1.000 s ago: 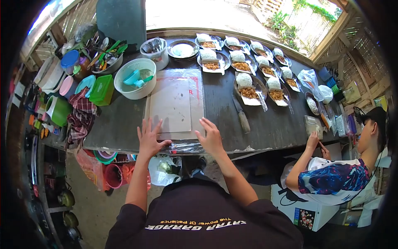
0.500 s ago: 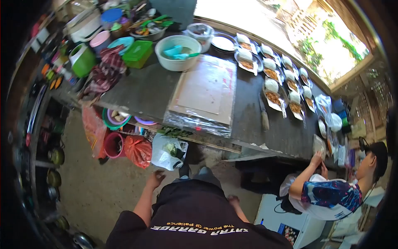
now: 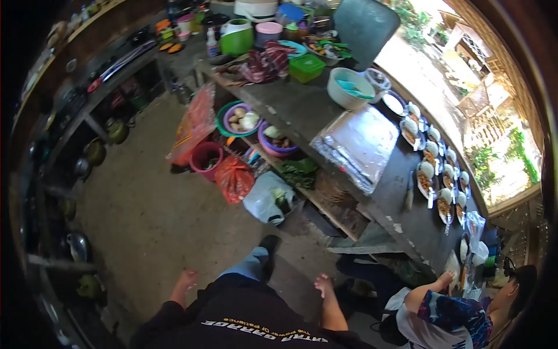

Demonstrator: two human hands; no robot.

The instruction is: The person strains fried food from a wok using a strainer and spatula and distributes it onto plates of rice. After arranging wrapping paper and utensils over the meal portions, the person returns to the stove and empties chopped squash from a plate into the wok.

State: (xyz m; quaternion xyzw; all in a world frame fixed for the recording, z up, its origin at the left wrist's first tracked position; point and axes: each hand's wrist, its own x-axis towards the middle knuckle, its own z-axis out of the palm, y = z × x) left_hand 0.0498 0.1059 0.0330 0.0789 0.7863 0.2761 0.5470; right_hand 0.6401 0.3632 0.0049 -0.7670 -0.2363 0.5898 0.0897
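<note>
1. Since half a sec ago your view's swung left: bench (image 3: 302, 107) now sits upper R, more floor showing. A full sec back both hands were on the stack; now they're off it, down by your sides.
2. L hand (image 3: 187, 280): low, over bare floor, touching nothing that shows. Small & blurry, so can't tell how wide your fingers are.
3. R hand (image 3: 324, 284): raised a bit by your hip, fingers loosely parted, nothing seen in them.
4. Nearest thing ahead of you: white plastic bag (image 3: 264, 200) w/ greens in it, below the bench front, just beside the red bag (image 3: 234, 179). Prob. light, soft, slick; film may tear, leaves may bruise. Best hold: gather the mouth; can't make out handles.
5. Flat stack (image 3: 363, 142) under clear plastic: on the bench at its near edge, btwn the pale tub (image 3: 350, 88) & you. Looks bendy as sheets, slippery on top. Take it by opp. edges, hands flat underneath; one corner alone would prob. let it sag.
6. Watch the knife (image 3: 408, 199) just R of the stack, w/ rice portions (image 3: 427, 169) past it.
7. Far R, co-worker's hand (image 3: 446, 279) is at the bench edge, well apart from yours.
</note>
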